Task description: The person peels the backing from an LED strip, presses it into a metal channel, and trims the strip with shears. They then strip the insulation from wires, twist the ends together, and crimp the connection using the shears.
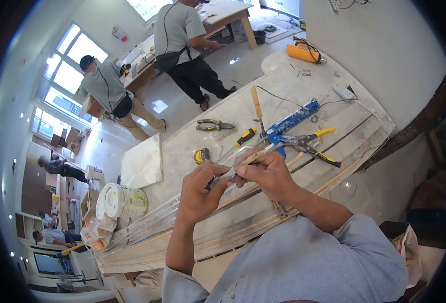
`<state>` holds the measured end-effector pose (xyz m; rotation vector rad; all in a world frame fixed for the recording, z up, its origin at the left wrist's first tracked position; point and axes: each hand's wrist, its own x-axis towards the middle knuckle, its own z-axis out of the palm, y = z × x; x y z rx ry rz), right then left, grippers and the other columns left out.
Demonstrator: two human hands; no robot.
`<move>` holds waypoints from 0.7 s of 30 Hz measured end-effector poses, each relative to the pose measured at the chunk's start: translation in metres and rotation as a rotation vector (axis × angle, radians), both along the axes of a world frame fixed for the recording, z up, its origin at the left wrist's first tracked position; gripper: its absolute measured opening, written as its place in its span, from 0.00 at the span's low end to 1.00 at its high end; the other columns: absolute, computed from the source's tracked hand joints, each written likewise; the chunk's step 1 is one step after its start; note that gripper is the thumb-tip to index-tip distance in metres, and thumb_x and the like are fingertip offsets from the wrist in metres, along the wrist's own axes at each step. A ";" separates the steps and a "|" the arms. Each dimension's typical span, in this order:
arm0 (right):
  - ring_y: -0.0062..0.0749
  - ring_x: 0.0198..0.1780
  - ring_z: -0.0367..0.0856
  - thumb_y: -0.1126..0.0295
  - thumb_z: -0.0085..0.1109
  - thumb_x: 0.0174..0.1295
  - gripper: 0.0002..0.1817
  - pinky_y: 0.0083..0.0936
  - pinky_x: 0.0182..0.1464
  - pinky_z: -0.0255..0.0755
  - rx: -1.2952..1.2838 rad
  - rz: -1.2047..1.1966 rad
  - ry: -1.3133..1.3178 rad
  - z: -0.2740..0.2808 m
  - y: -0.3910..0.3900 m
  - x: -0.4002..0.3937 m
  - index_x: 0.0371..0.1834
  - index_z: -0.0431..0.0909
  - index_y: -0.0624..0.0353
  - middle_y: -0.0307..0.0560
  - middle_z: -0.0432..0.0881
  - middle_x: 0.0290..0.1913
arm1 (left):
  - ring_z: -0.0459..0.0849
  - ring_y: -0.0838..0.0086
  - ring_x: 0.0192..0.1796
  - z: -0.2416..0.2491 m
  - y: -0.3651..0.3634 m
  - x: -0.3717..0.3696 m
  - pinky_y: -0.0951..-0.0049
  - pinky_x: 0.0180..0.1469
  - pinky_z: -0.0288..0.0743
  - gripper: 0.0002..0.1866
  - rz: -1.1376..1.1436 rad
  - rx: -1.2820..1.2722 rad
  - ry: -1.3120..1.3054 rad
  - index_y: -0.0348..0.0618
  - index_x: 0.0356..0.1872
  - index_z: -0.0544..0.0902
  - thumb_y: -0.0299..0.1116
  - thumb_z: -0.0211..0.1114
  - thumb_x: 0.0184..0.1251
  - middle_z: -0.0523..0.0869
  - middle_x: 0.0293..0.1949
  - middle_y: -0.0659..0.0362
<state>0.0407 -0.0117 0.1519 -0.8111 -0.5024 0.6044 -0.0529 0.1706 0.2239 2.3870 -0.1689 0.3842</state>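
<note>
Over the worktable (182,151), both hands meet at a small, light-coloured piece with a thin strip (253,157) running from it. My left hand (201,189) is closed, pinching the small piece (229,173) between thumb and fingers. The fingers of my right hand (269,172) are wrapped round the strip. What exactly the piece is cannot be made out. Just beyond my hands lie a blue caulking gun (293,121), snips with yellow-and-black handles (311,144), a yellow screwdriver (245,137) and a tape measure (201,155).
Pliers (214,124) and an orange heat gun (304,52) rest farther back, near a power strip (343,92). White buckets (124,201) stand at the left, by a white panel (142,161). Long strips lie along the near edge. Several people work beyond the table.
</note>
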 end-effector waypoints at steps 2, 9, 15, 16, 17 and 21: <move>0.26 0.40 0.90 0.72 0.69 0.72 0.10 0.24 0.44 0.87 -0.037 -0.025 -0.019 0.003 0.001 0.000 0.46 0.86 0.71 0.48 0.89 0.40 | 0.87 0.60 0.35 -0.003 0.000 -0.001 0.65 0.38 0.79 0.14 0.009 -0.003 0.004 0.41 0.46 0.86 0.23 0.79 0.61 0.85 0.36 0.54; 0.30 0.38 0.90 0.73 0.64 0.75 0.08 0.28 0.44 0.85 -0.194 -0.067 -0.103 0.002 0.003 0.006 0.46 0.83 0.70 0.51 0.88 0.36 | 0.87 0.61 0.35 -0.014 -0.001 0.005 0.65 0.36 0.79 0.14 0.033 0.006 -0.056 0.42 0.43 0.84 0.23 0.80 0.60 0.86 0.36 0.55; 0.28 0.43 0.91 0.72 0.70 0.72 0.12 0.24 0.47 0.86 -0.096 0.021 -0.072 -0.004 0.000 0.012 0.51 0.82 0.71 0.49 0.90 0.41 | 0.88 0.62 0.33 -0.016 -0.001 0.006 0.66 0.34 0.80 0.15 0.034 -0.003 -0.065 0.42 0.43 0.82 0.22 0.80 0.60 0.86 0.37 0.55; 0.28 0.43 0.91 0.72 0.70 0.72 0.12 0.24 0.47 0.86 -0.101 0.024 -0.065 -0.005 -0.001 0.013 0.51 0.82 0.71 0.49 0.90 0.41 | 0.88 0.62 0.33 -0.016 -0.002 0.005 0.66 0.33 0.80 0.15 0.046 -0.016 -0.070 0.42 0.43 0.82 0.22 0.80 0.60 0.86 0.38 0.54; 0.28 0.44 0.91 0.72 0.70 0.72 0.13 0.25 0.48 0.86 -0.075 0.017 -0.101 -0.005 -0.001 0.013 0.51 0.82 0.70 0.49 0.89 0.43 | 0.88 0.62 0.33 -0.018 -0.002 0.005 0.66 0.33 0.80 0.15 0.048 -0.019 -0.065 0.42 0.43 0.82 0.22 0.80 0.60 0.86 0.38 0.54; 0.26 0.46 0.90 0.73 0.73 0.70 0.16 0.23 0.49 0.86 -0.077 -0.013 -0.061 -0.004 -0.003 0.010 0.56 0.80 0.69 0.48 0.89 0.46 | 0.88 0.67 0.33 -0.025 -0.003 0.005 0.69 0.32 0.80 0.15 0.059 -0.024 -0.121 0.40 0.43 0.82 0.19 0.80 0.59 0.87 0.40 0.53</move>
